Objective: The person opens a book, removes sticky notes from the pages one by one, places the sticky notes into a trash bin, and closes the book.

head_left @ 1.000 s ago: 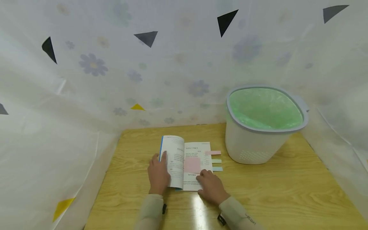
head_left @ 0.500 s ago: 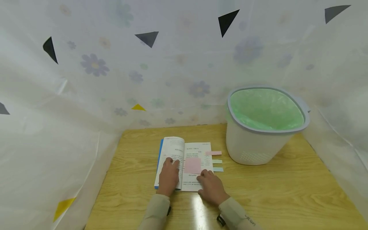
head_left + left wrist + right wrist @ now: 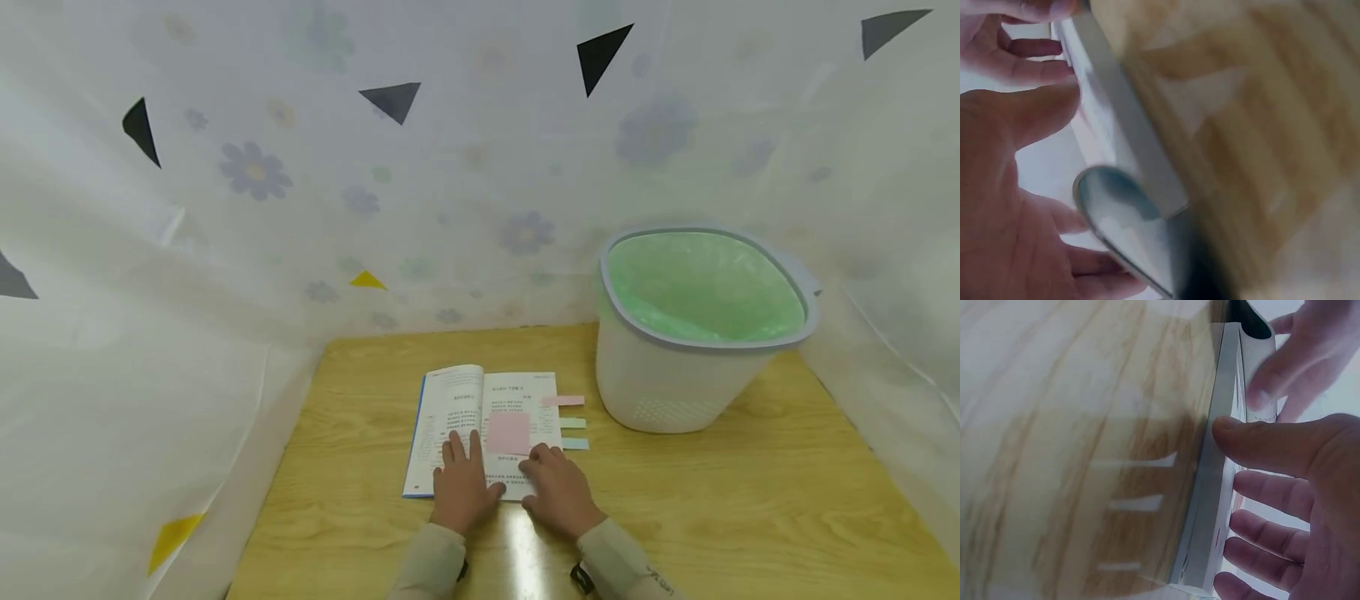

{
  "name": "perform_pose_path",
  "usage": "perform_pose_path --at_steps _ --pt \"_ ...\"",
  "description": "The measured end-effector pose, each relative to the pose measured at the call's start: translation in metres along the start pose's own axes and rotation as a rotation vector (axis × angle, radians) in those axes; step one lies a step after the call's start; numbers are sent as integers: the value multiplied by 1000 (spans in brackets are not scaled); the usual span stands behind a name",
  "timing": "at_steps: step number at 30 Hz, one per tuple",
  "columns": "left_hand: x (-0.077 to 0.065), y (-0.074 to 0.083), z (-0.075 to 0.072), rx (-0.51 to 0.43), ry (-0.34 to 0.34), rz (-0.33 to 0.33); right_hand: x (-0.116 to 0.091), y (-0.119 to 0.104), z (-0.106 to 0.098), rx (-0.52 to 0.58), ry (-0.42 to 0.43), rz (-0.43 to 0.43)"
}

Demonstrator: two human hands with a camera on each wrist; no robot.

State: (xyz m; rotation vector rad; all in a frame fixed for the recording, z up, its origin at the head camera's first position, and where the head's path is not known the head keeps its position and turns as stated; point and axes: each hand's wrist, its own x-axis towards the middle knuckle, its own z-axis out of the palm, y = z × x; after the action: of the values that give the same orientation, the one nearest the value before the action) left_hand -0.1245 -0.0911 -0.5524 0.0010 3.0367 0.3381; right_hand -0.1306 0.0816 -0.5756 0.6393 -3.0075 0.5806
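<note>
A book (image 3: 442,417) lies spread on the table, its blue cover edge showing at left. On its right page is a pink sticky note (image 3: 508,433). A pink tab (image 3: 564,401), a green tab (image 3: 573,423) and a blue tab (image 3: 575,444) stick out from that page's right side. My left hand (image 3: 461,493) rests with spread fingers on the lower left page near the fold, thumb reaching over the right page. My right hand (image 3: 562,493) rests on the lower right corner, its thumb at the book's near edge in the right wrist view.
A white bin (image 3: 660,383) with a grey rim and green liner stands on the wooden table (image 3: 697,525), right of the book. Translucent flowered sheeting (image 3: 480,167) hangs behind and at both sides.
The left hand has moved from the left page's outer edge in toward the fold. The left page, lifted before, lies flatter now. The right hand has stayed in place.
</note>
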Motion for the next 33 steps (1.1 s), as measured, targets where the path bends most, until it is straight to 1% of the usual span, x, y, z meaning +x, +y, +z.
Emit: perform_pose_path --at_steps 5,8,13,18,21,25,29,33 --pt "0 3 4 -35 37 -24 1 4 0 -5 36 -4" --pt "2 5 4 -46 39 -34 2 5 -1 -11 41 14" --pt "3 5 6 -66 30 -50 1 3 -1 -1 18 31" --pt "3 3 8 -67 30 -56 1 4 -3 9 0 1" --pt "5 3 8 -61 33 -58 3 6 -8 16 -36 -15" --pt "7 3 7 -69 26 -61 8 6 -16 63 -64 17" --pt "7 3 9 -70 16 -66 14 2 -24 124 -36 58" --pt "7 3 10 -60 5 -66 22 3 -24 125 14 63"
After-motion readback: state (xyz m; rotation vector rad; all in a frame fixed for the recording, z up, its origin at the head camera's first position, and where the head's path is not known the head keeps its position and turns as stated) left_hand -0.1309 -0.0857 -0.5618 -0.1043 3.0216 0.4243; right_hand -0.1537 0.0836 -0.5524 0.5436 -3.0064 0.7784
